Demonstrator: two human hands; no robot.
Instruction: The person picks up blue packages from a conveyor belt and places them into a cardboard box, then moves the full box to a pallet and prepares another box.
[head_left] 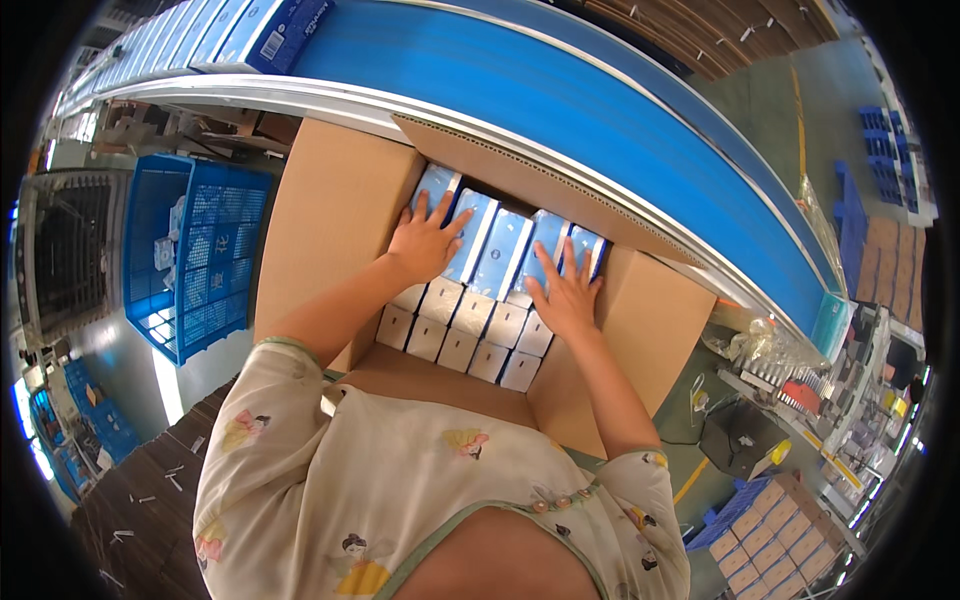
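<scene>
An open cardboard box [330, 215] stands right in front of me with its flaps spread outward. Inside, a top row of blue-and-white packs [497, 255] in shiny film lies side by side toward the far wall. Nearer to me, several packs [455, 348] show their pale ends in stacked rows. My left hand [425, 243] rests with spread fingers on the packs at the left of the top row. On the packs at the right of that row lies my right hand [568, 295], its fingers also apart. Neither hand grips a pack.
Beyond the box runs a blue conveyor belt [520, 90], with a line of blue packs [265, 35] at its far left. A blue plastic crate [215, 265] stands to the left. On the right are a dark bin [738, 440] and stacked cartons [775, 535].
</scene>
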